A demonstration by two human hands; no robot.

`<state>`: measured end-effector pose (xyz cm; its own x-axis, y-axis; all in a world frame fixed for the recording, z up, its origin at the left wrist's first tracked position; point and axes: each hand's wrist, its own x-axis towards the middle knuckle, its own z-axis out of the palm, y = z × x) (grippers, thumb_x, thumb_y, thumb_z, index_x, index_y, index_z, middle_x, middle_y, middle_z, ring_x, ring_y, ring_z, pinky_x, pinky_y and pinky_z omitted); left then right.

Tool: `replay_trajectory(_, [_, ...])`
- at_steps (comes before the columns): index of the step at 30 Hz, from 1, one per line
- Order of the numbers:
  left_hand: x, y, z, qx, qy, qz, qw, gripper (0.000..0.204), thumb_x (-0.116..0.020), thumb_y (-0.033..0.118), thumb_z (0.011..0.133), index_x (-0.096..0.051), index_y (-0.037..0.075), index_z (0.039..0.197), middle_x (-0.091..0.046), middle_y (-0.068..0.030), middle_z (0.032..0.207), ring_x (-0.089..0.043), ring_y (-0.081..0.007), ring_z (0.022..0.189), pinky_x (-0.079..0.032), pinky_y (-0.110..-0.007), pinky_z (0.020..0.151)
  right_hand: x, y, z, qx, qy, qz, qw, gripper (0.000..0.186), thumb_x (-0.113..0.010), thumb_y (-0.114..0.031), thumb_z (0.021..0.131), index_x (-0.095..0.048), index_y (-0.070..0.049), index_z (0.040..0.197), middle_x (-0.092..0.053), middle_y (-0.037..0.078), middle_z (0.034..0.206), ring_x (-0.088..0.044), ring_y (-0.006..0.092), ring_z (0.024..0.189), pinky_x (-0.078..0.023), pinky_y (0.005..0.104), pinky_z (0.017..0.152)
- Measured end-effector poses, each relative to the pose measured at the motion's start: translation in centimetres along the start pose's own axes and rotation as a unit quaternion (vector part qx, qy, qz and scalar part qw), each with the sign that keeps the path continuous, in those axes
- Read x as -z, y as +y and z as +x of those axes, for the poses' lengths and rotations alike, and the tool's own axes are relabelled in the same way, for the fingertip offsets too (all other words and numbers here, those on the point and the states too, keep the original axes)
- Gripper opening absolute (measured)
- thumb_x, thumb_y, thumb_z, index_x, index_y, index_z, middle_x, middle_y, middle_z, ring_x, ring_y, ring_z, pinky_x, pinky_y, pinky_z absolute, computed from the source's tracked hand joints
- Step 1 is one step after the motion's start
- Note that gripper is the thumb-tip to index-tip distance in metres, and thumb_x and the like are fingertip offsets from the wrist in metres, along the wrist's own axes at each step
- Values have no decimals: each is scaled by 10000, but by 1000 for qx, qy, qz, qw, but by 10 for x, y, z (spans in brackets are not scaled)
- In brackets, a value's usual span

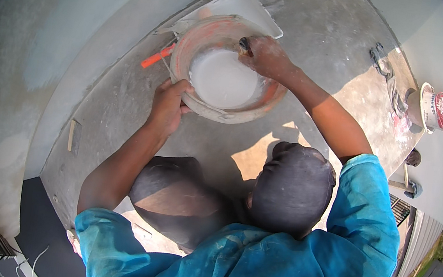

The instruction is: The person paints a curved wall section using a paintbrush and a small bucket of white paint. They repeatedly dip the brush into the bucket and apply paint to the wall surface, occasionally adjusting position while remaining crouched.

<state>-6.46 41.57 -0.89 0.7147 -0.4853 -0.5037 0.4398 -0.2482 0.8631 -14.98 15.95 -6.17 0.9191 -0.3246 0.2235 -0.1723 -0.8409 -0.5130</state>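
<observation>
Blue shirt (282, 272) low in frame, tub (184, 51) upper centre
Left fingers (183, 85) pinch its rim (211, 112); right fingers (257, 50) wrap a dark handle (244, 45).

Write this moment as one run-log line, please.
left grip: bucket rim; right grip: dark-ended handle, over bucket; bucket: white mix; orange handle: left of bucket

the mixture (223, 79) is white, the grey tub (226, 116) orange-streaked, the shirt (293, 270) turquoise.
</observation>
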Motion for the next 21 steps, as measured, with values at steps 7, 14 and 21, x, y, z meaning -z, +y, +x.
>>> replay_trajectory(7, [4, 0, 7, 7, 19, -1, 1000, 319, -652, 139, 823, -638, 86, 1137, -661, -45, 1004, -645, -158, 878, -528, -332, 729, 50, 3, -15, -68, 31, 290, 954, 259, -770, -147, 920, -708, -5, 1128, -757, 120, 941, -732, 185, 828, -592, 314, 757])
replay_trajectory(14, [2, -3, 15, 11, 12, -21, 1000, 351, -590, 119, 871, -577, 50, 1215, -628, -71, 1086, -650, -213, 951, -537, -381, 813, 67, 5, -32, -232, -2, 674, 702, 418, -814, -298, 910, -651, 38, 1098, -665, 64, 977, -653, 117, 807, -578, 249, 744])
replay_trajectory(21, [30, -11, 29, 5, -7, -34, 999, 342, -602, 87, 855, -573, 43, 1193, -640, -71, 1035, -661, -192, 878, -564, -355, 732, 93, -40, -23, -306, -44, 741, 597, 392, -765, -392, 941, -652, -25, 1017, -663, 28, 847, -661, 81, 692, -594, 186, 635])
